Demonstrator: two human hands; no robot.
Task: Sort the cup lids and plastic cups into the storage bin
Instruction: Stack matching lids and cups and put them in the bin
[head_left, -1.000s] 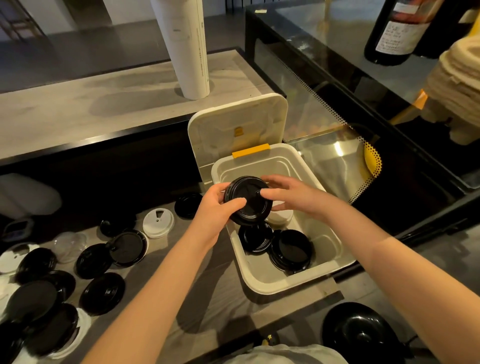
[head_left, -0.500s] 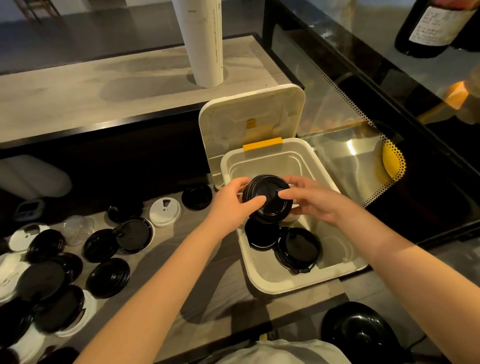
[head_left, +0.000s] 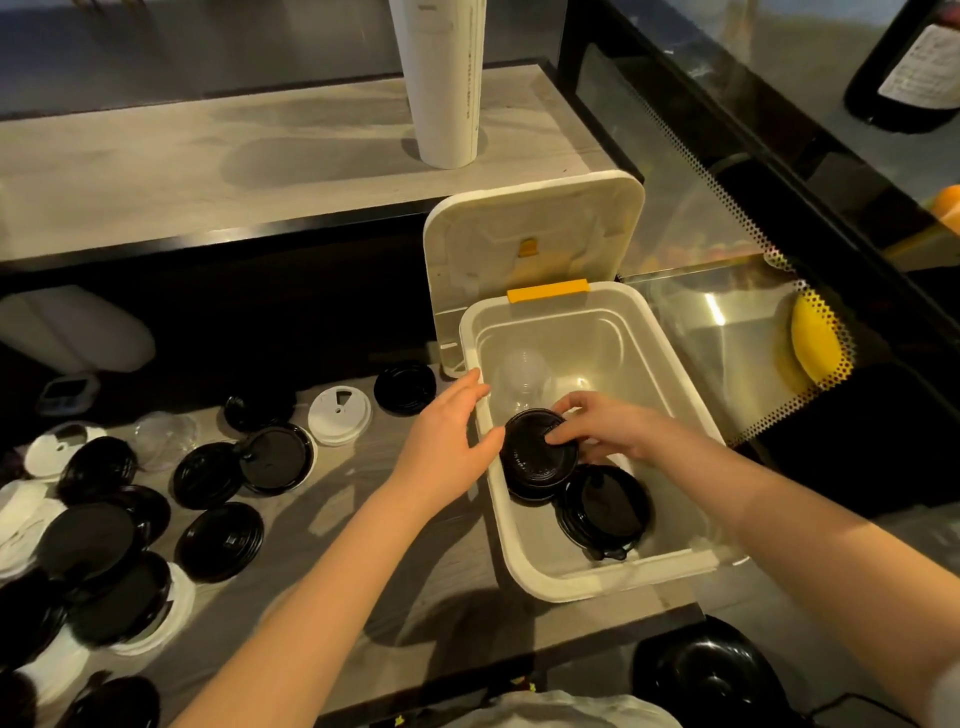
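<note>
The white storage bin (head_left: 618, 577) stands open on the counter, its lid (head_left: 530, 234) tipped up behind it. My right hand (head_left: 605, 423) reaches into the bin and presses a black lid (head_left: 537, 460) down onto other black lids there. A second pile of black lids (head_left: 605, 506) lies beside it, and a clear plastic cup (head_left: 522, 376) rests near the bin's back left. My left hand (head_left: 447, 441) hovers at the bin's left rim with fingers spread, holding nothing. Several black lids (head_left: 218, 540) and white lids (head_left: 340, 415) are scattered on the counter to the left.
A tall white tube (head_left: 441, 83) stands on the raised shelf behind. A glass display case (head_left: 753, 291) borders the bin on the right. A dark bottle (head_left: 914, 67) stands at the top right. A black round object (head_left: 711, 675) lies below the counter edge.
Both hands held the black lid above the bin; my right hand has now lowered it onto the pile inside, and my left hand has let go and drawn back to the rim.
</note>
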